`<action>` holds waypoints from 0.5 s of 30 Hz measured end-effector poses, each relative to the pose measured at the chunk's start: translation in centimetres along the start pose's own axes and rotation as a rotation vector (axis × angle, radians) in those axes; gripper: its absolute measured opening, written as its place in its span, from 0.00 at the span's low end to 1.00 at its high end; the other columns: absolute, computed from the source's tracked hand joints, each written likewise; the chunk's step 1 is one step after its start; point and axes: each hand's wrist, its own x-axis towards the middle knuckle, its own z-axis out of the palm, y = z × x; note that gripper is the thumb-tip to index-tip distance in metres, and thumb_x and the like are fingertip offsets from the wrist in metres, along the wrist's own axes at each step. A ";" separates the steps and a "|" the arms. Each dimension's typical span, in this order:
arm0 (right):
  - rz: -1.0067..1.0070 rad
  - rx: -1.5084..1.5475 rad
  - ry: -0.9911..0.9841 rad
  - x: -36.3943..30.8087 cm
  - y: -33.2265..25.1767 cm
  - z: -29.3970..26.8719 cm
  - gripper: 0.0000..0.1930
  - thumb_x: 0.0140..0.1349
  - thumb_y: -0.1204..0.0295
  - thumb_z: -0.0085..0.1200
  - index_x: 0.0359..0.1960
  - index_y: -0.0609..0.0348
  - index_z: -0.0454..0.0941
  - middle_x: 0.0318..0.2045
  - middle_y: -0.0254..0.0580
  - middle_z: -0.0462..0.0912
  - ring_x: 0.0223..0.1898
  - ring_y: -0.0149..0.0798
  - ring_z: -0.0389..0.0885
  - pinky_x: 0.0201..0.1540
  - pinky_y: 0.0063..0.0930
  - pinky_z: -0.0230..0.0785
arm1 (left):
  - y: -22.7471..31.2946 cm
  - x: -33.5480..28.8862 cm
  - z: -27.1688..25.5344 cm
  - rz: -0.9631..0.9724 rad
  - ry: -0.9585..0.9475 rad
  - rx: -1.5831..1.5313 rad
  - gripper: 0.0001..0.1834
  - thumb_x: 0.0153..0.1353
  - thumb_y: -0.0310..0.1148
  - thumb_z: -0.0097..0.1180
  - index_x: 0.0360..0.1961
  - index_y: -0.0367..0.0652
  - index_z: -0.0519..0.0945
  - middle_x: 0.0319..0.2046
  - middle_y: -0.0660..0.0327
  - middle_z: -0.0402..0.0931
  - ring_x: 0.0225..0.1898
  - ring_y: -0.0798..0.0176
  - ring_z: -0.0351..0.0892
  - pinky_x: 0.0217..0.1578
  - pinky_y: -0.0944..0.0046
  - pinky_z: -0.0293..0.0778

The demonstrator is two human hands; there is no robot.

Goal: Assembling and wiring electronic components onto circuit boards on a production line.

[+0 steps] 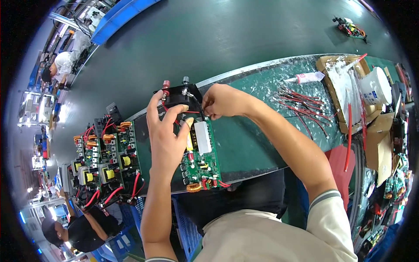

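A green circuit board (214, 162) lies lengthwise before me, with a pale heat sink (202, 137) and a copper coil (194, 187). At its far end is a black end panel (176, 98) bearing a red terminal post (166, 85) and a black terminal post (186, 81). My left hand (163, 126) grips the panel, fingers spread over it and thumb near the heat sink. At the panel's right end, my right hand (220, 102) is closed in a pinch. A thin black wire (197, 101) runs from the black post to its fingertips, which are partly hidden.
Several similar boards (107, 157) stand on edge at left. Cut red wires (305, 105), a white tube (305, 77), a cardboard tray (327, 65) and a white tub (375, 87) lie right. Beyond the bench edge is a grey-green surface (227, 35) with a blue bin (118, 22). Another person (87, 231) sits lower left.
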 end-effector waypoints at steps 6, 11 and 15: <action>-0.082 -0.304 0.042 0.0 -0.6 -0.1 0.08 0.53 0.77 0.57 0.34 0.67 0.84 0.27 0.50 0.86 0.30 0.44 0.86 0.37 0.35 0.77 | 0.7 1.5 -0.9 0.151 -0.016 0.089 0.21 0.49 0.29 0.70 0.46 0.47 0.82 0.67 0.52 0.58 0.68 0.42 0.58 0.65 0.45 0.59; -0.180 -0.313 0.192 -0.2 0.6 1.4 0.09 0.52 0.79 0.54 0.34 0.66 0.83 0.31 0.57 0.84 0.37 0.58 0.84 0.42 0.45 0.75 | 1.9 4.3 -3.0 0.338 -0.360 0.391 0.41 0.39 0.38 0.75 0.61 0.54 0.75 0.72 0.55 0.51 0.71 0.44 0.53 0.68 0.46 0.57; -0.144 -0.323 0.226 -0.3 0.4 2.0 0.09 0.51 0.80 0.53 0.33 0.66 0.83 0.30 0.57 0.84 0.36 0.57 0.84 0.41 0.45 0.76 | 2.2 4.5 -3.1 0.265 -0.499 0.332 0.40 0.39 0.35 0.76 0.58 0.52 0.76 0.73 0.53 0.50 0.71 0.43 0.54 0.67 0.47 0.61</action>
